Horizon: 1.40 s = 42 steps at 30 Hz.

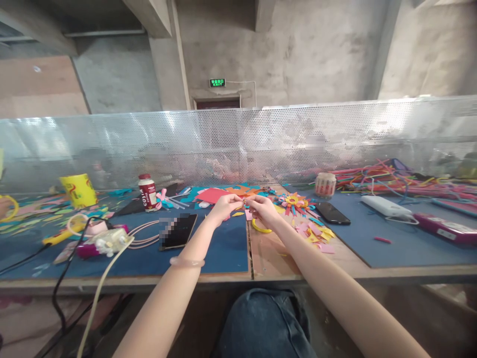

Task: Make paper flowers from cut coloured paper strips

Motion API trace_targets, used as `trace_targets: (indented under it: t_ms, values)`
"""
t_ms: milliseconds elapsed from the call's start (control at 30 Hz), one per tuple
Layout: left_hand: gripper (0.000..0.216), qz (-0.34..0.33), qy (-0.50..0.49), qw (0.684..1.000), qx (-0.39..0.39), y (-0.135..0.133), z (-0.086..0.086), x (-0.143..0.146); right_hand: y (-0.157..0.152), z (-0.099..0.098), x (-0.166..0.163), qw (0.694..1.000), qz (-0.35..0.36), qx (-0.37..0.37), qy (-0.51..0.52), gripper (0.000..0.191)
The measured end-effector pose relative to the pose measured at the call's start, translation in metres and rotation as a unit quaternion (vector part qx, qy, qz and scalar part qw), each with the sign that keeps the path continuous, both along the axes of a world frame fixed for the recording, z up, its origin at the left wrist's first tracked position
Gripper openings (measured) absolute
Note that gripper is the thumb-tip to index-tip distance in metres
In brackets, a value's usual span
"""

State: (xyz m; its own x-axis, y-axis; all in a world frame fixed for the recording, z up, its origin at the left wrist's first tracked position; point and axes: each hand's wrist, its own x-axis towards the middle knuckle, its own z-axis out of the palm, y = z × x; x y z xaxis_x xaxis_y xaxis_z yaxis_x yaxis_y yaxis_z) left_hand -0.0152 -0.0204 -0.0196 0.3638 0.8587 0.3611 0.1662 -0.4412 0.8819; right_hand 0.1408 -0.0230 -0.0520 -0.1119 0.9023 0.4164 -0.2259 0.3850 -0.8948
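Note:
My left hand (pixel 224 206) and my right hand (pixel 263 208) meet above the table's middle, fingers pinched together on a small piece of coloured paper (pixel 244 199) held between them. A clear bangle (pixel 187 261) rings my left forearm. Under my right hand lies a yellow ring (pixel 260 229). A paper flower (pixel 294 201) and loose pink and yellow paper scraps (pixel 315 233) lie just right of my hands. Red and orange paper sheets (pixel 214 195) lie behind my hands.
Two phones lie on the blue mats, one left (pixel 179 230), one right (pixel 332 213). A small bottle (pixel 148 192), a yellow cup (pixel 78 189), a power strip (pixel 108 241) with cables, a tape roll (pixel 325 184), a white power bank (pixel 383 206) and coloured strips (pixel 391 179) surround them. A perforated screen (pixel 238 144) backs the table.

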Motion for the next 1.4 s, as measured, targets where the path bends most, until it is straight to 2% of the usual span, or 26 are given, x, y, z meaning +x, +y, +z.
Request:
trace_targets:
  t_ms: [367,933,1233,1400]
  values:
    - [0.009,-0.018,0.006,1.0,-0.008,-0.0001,-0.0005,-0.0005,-0.0001,0.0007,0.0009,0.999,-0.016,0.002,-0.044,0.026]
    - [0.012,-0.046,-0.017,0.999,-0.005,0.0059,-0.0043,-0.0021,0.001,0.0006,0.0019,0.999,-0.013,0.001,-0.046,0.026]
    - [0.013,-0.04,-0.023,0.999,-0.002,0.0087,-0.0058,-0.0025,0.0001,0.0001,0.0031,1.0,0.005,-0.005,-0.007,0.025]
    - [0.012,-0.037,-0.022,0.999,-0.02,0.0063,-0.004,-0.0019,-0.0001,0.0007,0.0029,1.0,-0.003,0.003,-0.027,0.024]
